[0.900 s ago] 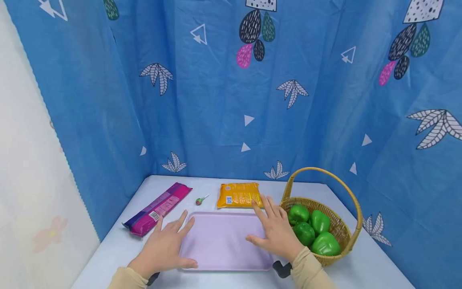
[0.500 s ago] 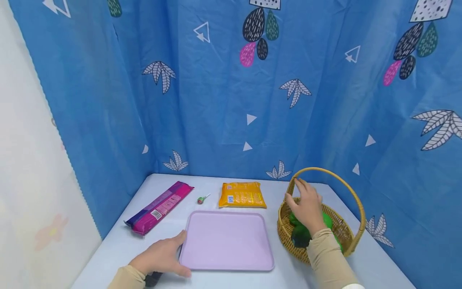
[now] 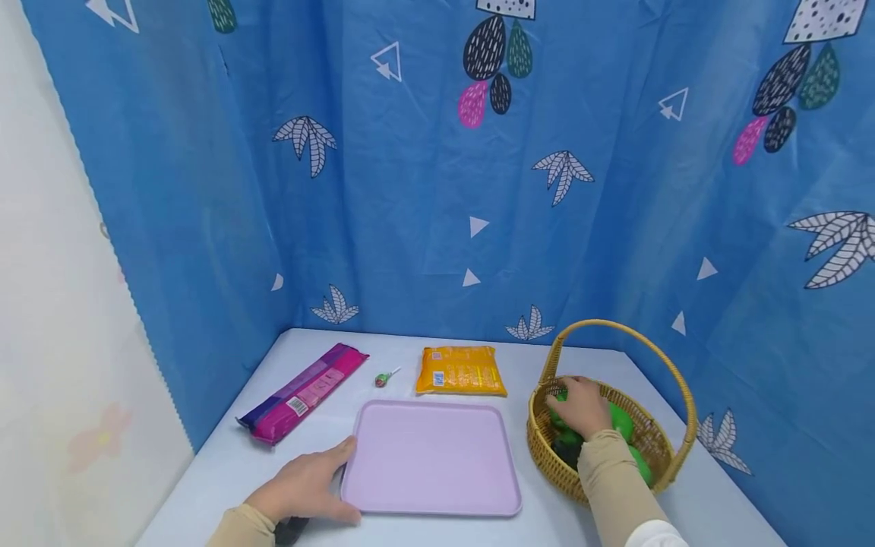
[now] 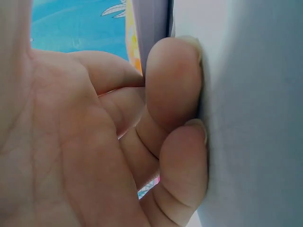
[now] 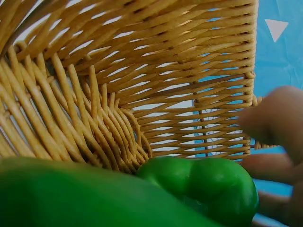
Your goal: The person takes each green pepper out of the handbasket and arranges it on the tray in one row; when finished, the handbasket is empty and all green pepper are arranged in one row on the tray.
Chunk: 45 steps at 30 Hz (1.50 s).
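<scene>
In the head view my left hand (image 3: 307, 486) lies at the left edge of a lavender tray (image 3: 431, 513), its index finger and thumb spread along that side. The left wrist view shows its fingers (image 4: 173, 85) bent, with the tips right at the white tabletop (image 4: 255, 118) beside the tray. My right hand (image 3: 584, 410) reaches down into a wicker basket (image 3: 547, 456) of green bell peppers (image 3: 622, 422). In the right wrist view, its spread fingers (image 5: 274, 113) are at the far side of one green bell pepper (image 5: 213, 189), while another fills the lower left.
A pink and purple packet (image 3: 304, 395) lies at the left. Behind the tray are a lollipop (image 3: 384, 377) and an orange packet (image 3: 461, 371). The basket's tall handle (image 3: 639, 346) arches over the peppers. Blue patterned curtains (image 3: 424, 190) stand around the table.
From over the tray, my right hand has moved right and then down into the basket. My left hand has lowered to the tray's left edge and stayed there.
</scene>
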Motion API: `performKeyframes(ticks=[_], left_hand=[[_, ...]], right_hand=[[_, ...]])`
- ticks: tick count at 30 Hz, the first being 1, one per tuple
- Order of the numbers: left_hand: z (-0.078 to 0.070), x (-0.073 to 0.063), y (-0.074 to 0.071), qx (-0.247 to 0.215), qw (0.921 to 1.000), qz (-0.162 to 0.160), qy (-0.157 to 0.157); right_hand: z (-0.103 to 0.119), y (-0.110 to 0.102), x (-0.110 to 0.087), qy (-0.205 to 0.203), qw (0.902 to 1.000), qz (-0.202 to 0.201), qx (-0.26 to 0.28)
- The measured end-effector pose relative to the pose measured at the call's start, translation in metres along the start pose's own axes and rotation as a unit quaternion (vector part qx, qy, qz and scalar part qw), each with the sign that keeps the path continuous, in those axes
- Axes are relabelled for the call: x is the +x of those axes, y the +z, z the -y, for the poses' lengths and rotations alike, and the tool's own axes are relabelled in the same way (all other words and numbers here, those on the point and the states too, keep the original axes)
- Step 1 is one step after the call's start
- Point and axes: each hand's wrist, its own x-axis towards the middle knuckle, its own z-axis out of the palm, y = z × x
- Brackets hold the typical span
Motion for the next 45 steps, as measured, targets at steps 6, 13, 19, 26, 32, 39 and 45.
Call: performKeyframes(ticks=[6,13,19,26,32,39,45], left_hand=[[0.001,0.001,-0.002,-0.013,0.9999,0.005,-0.008],[-0.001,0.000,-0.001,-0.023,0.9996,0.008,-0.013],[-0.001,0.001,0.000,-0.020,0.9997,0.001,-0.012],[-0.001,0.001,-0.003,-0.022,0.9996,0.001,-0.018],[-0.003,0.001,-0.004,-0.028,0.9994,0.005,-0.019],[-0.003,-0.001,-0.003,-0.032,0.9993,0.006,-0.018],[-0.002,0.000,-0.002,-0.028,0.9995,0.002,-0.015]], right_hand=[[-0.001,-0.002,-0.001,0.002,0.9982,0.060,0.005],[-0.002,-0.002,-0.001,0.005,0.9975,0.054,0.045],[-0.003,-0.004,0.000,0.030,0.9954,0.046,0.079],[-0.004,-0.009,-0.001,0.039,0.9957,0.023,0.081],[-0.006,-0.010,-0.005,0.064,0.9926,0.017,0.102],[-0.006,-0.010,-0.009,0.107,0.9859,0.002,0.129],[-0.004,-0.010,-0.010,0.099,0.9849,0.033,0.138]])
